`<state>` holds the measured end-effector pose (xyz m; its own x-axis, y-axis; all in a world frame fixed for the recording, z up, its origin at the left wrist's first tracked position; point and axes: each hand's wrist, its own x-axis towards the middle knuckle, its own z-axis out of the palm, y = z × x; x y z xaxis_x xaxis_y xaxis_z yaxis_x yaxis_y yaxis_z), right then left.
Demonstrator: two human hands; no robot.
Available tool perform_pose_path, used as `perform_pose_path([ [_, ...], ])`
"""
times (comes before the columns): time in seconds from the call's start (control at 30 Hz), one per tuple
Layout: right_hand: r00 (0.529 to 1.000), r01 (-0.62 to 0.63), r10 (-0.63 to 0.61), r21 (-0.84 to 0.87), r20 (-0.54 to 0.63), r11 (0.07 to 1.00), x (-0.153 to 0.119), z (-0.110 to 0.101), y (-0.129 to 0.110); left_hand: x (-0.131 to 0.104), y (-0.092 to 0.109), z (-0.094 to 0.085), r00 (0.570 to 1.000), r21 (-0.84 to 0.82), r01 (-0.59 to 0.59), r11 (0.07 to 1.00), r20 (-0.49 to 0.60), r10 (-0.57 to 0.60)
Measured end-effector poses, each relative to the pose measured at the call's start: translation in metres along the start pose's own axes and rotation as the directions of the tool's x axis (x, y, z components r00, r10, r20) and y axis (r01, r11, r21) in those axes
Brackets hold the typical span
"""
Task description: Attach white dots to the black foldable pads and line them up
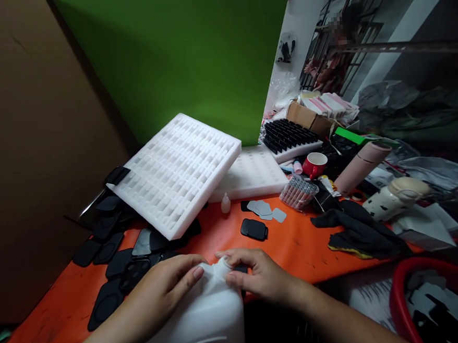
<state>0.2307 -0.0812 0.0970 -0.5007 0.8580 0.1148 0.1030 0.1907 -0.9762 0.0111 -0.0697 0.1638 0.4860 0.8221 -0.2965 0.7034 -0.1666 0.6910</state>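
Observation:
A white plastic jug (202, 325) with raised markings stands upright close in front of me, at the bottom middle. My left hand (177, 279) is wrapped over its top at the handle side, thumb lying along the shoulder. At the spout, my right hand (259, 274) pinches the white neck end (221, 267) between thumb and fingers; whether a cap is on it I cannot tell. Just beyond the jug, a flat black rectangular case (254, 229) lies on the orange cloth (217, 230). A small dropper bottle (225, 203) stands behind, near several grey plates (261, 209).
A white foam tray (182, 169) leans on another foam tray (252, 172). Black cases (105, 305) are heaped at left. Rightward are bundled cylinders (299, 191), a red mug (315, 164), a pink tumbler (364, 164), black gloves (354, 228) and a red basin (398, 290). A person sits far back.

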Motion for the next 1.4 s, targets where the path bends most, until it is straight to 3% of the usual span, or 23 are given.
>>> perform_pose_path([
  [0.1,0.980,-0.070,0.070,0.009,-0.185,0.998,-0.016,-0.024,0.018,-0.002,-0.009,0.003,1.000,0.054,0.006,0.999,-0.022,-0.004],
  [0.17,0.923,-0.171,0.116,-0.121,-0.366,0.978,-0.031,-0.041,0.035,-0.001,-0.017,0.005,0.999,0.081,0.004,0.997,-0.043,-0.001],
  [0.23,0.903,-0.296,0.153,-0.322,-0.402,0.899,-0.045,-0.050,0.053,0.000,-0.024,0.007,0.998,0.088,0.006,0.996,-0.058,-0.001],
  [0.33,0.920,-0.370,0.218,-0.541,-0.325,0.755,-0.054,-0.041,0.074,0.004,-0.026,0.008,0.998,0.089,0.014,0.996,-0.066,-0.008],
  [0.43,0.930,-0.359,0.204,-0.629,-0.307,0.689,-0.047,-0.023,0.081,0.006,-0.018,0.005,0.999,0.086,0.021,0.996,-0.045,-0.018],
  [0.53,0.953,-0.282,0.141,-0.612,-0.268,0.739,-0.033,-0.016,0.067,0.008,-0.006,0.002,0.999,0.092,0.032,0.995,-0.025,-0.030],
  [0.67,0.999,-0.039,0.020,-0.610,-0.038,0.791,-0.011,-0.027,0.021,0.011,0.005,0.004,0.999,0.067,-0.012,0.998,-0.032,0.014],
  [0.77,0.985,0.129,-0.026,-0.627,0.170,0.768,0.003,-0.040,-0.013,0.013,0.008,0.006,0.999,0.076,-0.032,0.997,-0.034,0.035],
  [0.83,0.973,0.146,-0.005,-0.600,0.231,0.786,0.010,-0.046,-0.027,0.013,0.010,0.007,0.998,0.083,-0.038,0.996,-0.045,0.042],
  [0.93,0.968,0.105,0.034,-0.521,0.250,0.847,0.017,-0.052,-0.032,0.012,0.010,0.006,0.996,0.081,-0.052,0.995,-0.065,0.058],
  [1.03,0.951,0.165,-0.023,-0.442,0.309,0.882,0.019,-0.052,-0.029,0.011,0.010,0.005,0.996,0.077,-0.052,0.996,-0.073,0.057],
  [1.2,0.913,0.253,-0.044,-0.479,0.406,0.841,0.020,-0.050,-0.031,0.012,0.010,0.006,0.996,0.089,-0.057,0.994,-0.056,0.062],
  [1.3,0.893,0.255,-0.006,-0.496,0.449,0.830,0.024,-0.051,-0.036,0.012,0.008,0.008,0.997,0.087,-0.056,0.995,-0.045,0.060],
  [1.4,0.902,0.202,0.062,-0.546,0.426,0.813,0.026,-0.049,-0.037,0.012,0.006,0.009,0.998,0.083,-0.045,0.996,-0.032,0.048],
])
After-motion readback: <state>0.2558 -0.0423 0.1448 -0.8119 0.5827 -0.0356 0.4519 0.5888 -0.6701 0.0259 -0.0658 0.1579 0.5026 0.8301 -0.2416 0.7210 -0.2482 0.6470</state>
